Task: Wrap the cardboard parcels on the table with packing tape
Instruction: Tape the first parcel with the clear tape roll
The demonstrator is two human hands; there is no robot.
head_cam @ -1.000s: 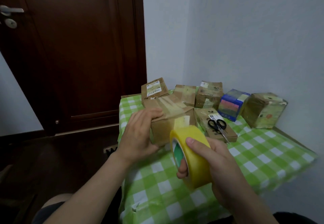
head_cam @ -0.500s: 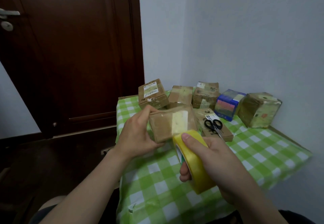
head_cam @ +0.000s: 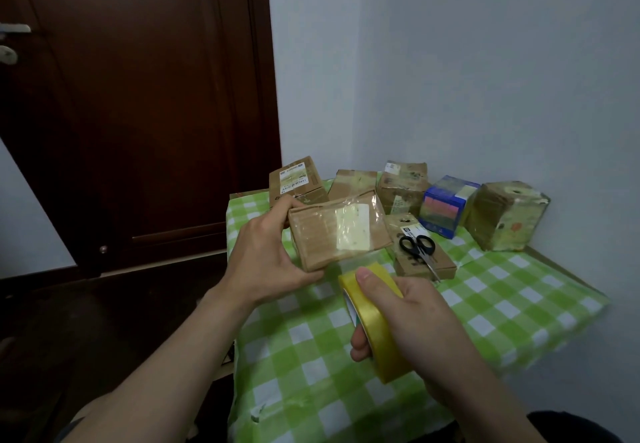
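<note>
1. A dark brown wooden door fills the left side; its silver handle sits at the far left edge, with a round lock just below.
2. Pale bluish-white walls meet in a corner behind the surface.
3. The floor is dark and dim.
4. The surface wears a green-and-white checked cloth.
5. The light is soft and low.

Green-and-white checked tablecloth covering table in room corner. Black-handled scissors on cloth side nearest wall corner, blades pointing toward viewer. Blue box with pink and green bands at rear, near wall. Dark brown wooden door at left; metal handle at frame edge. Pale walls behind.
</note>
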